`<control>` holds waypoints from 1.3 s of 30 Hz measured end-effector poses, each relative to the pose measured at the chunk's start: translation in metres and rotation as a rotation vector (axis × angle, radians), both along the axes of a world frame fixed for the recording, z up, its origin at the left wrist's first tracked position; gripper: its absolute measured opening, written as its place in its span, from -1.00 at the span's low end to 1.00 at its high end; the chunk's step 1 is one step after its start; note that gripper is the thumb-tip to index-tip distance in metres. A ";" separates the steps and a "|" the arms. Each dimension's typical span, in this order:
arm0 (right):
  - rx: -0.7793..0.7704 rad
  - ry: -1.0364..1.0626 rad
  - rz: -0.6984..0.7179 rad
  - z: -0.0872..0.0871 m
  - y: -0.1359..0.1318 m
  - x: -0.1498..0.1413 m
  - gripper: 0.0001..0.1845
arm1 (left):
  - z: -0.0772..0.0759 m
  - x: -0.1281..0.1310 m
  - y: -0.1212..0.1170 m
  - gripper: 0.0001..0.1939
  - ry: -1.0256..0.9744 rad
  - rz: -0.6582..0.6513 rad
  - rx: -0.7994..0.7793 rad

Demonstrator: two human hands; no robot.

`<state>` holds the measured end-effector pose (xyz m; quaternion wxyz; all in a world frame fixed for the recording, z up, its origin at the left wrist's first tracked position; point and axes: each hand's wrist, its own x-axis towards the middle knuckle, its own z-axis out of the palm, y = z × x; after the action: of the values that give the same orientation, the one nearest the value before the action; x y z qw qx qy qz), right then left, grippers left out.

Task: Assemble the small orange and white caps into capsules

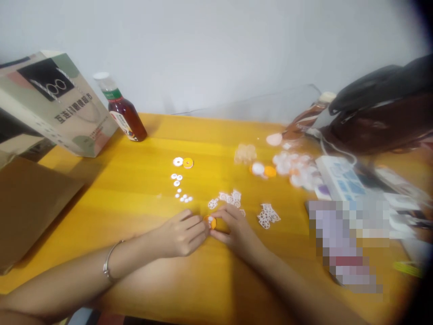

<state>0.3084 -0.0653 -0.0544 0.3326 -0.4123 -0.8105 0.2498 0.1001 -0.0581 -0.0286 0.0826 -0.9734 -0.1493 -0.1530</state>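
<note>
Between my two hands, just above the table, is a small round orange piece (211,222) with white in its middle. My right hand (233,228) pinches it from the right, finger above and thumb below. My left hand (189,232) has its fingers curled and pressed together at the piece's left edge; what lies inside them is hidden. White openwork wheel-like pieces (233,197) lie just beyond my right hand, with another cluster (268,216) to its right. Beyond my left hand are several small white discs (184,198) and a white ring (177,161) beside an orange ring (188,163).
At the back left stand a paper bag (72,104) and a bottle of dark red liquid (126,115). Brown cardboard (37,203) lies at the left. Blurred white discs (297,167), a blue-and-white box (341,178), a dark bag (382,108) and a pixelated object (341,243) fill the right.
</note>
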 end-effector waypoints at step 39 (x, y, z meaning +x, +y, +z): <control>0.012 -0.015 0.085 0.001 0.004 0.002 -0.78 | 0.039 0.028 0.053 -0.88 0.102 -0.328 -0.199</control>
<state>0.3100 -0.0611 -0.0538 0.3182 -0.3772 -0.8314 0.2557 0.1284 -0.0052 0.0102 -0.0328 -0.9945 0.0012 -0.0992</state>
